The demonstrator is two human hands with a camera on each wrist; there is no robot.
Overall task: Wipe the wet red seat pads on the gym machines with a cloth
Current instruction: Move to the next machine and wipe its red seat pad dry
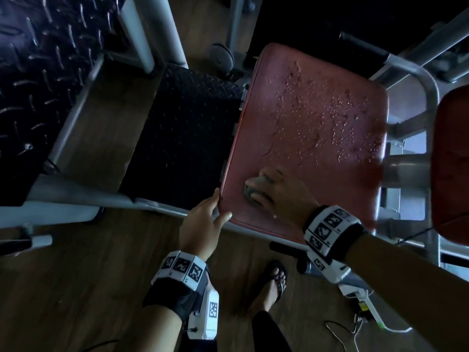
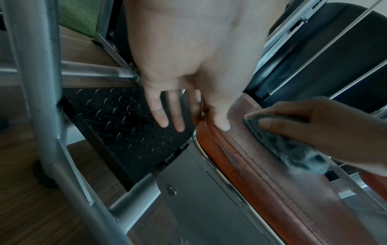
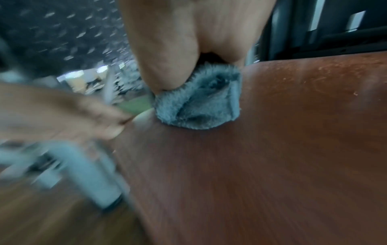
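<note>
I look down on a red seat pad (image 1: 304,138), a rounded rectangle of cracked vinyl with a stitched seam along its rim. Its far half is beaded with water drops; the near strip looks smooth and dull.

My right hand (image 1: 278,190) sits on the pad's near left corner, fingers curled round a wadded cloth (image 1: 250,193). The cloth is grey-blue and fluffy, folded into a lump and pressed onto the vinyl. From the head view most of it is hidden under the fingers; the right wrist view shows its pile, though that picture is blurred.

My left hand (image 1: 203,224) is at the pad's near left edge. Its thumb lies on top of the rim, and its fingers (image 2: 161,114) hang straight and spread past the edge, gripping nothing. The two hands are just beside each other.

Left of the pad is a black plate (image 1: 177,138) with a raised diamond tread, framed by grey painted metal tubes (image 1: 71,128). Below the pad is a wood-grain floor (image 1: 76,288) with a foot in a black sandal (image 1: 272,283) on it. A second red pad (image 1: 451,161) is cut off at the right edge. The upper part of the head view is too dark to read.
</note>
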